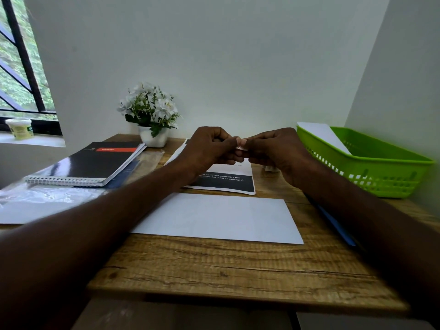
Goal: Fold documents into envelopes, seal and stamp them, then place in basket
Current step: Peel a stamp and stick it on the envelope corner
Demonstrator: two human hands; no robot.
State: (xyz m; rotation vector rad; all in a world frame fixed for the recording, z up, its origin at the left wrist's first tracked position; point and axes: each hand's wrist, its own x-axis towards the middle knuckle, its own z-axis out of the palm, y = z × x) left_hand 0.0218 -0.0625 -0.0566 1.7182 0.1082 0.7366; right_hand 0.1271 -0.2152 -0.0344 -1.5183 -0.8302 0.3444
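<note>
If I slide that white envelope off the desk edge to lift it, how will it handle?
The white envelope lies flat and thin on the wooden desk, so it is probably light and somewhat floppy. Its smooth face should slide easily over the grain.

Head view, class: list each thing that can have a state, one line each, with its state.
White envelope: lying flat on the table.
Small stamp-like piece: pinched between both hands.
Left hand: fingers curled, pinching.
Right hand: fingers curled, pinching.
Green basket: upright, holding a white envelope.
Notebook: closed.

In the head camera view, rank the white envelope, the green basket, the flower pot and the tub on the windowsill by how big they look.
1. white envelope
2. green basket; farther away, so real order unsure
3. flower pot
4. tub
</note>
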